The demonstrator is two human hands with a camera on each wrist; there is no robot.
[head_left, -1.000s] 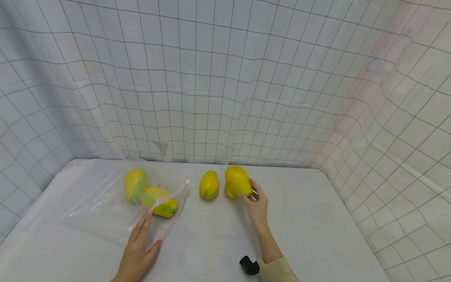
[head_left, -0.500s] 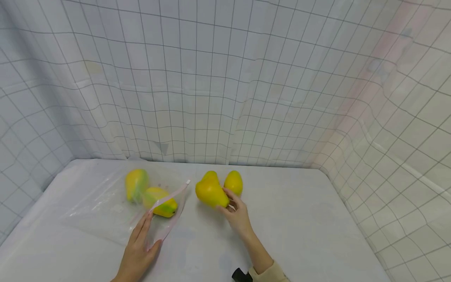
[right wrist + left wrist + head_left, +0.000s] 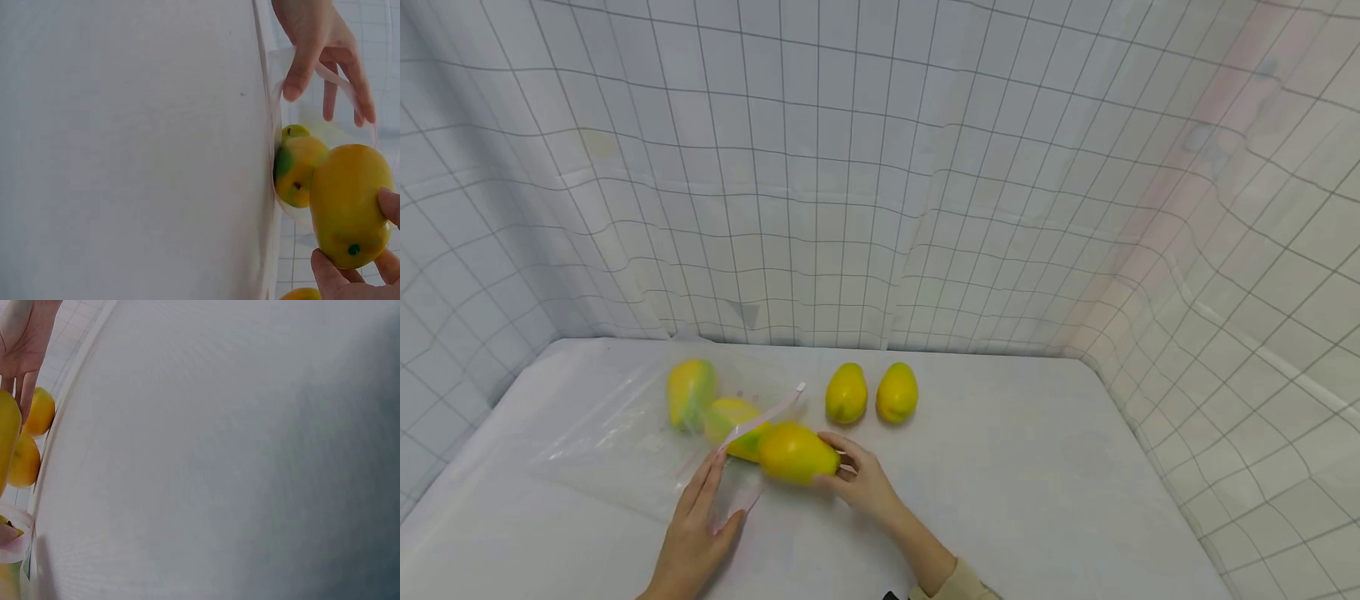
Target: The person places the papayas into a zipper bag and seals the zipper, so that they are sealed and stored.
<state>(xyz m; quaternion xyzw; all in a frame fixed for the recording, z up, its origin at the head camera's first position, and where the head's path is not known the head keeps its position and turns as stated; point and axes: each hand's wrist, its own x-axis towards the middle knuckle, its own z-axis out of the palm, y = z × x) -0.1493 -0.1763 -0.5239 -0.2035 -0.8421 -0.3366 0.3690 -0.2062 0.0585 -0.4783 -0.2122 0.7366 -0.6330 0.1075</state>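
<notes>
Right hand, gripped yellow fruit, moved left (now at bag)

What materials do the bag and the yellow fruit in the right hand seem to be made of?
Bag: thin, clear plastic film, glossy; white glints lie on it and the fruits inside show through.
Yellow fruit: smooth with a soft sheen; its even skin suggests moulded plastic or foam, but real fruit is possible.

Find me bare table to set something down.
The widest bare patch of table lies right of the right hand and two loose fruits. A smaller one lies between the left hand and right forearm. Crowded: around the clear bag and held fruit.
</notes>
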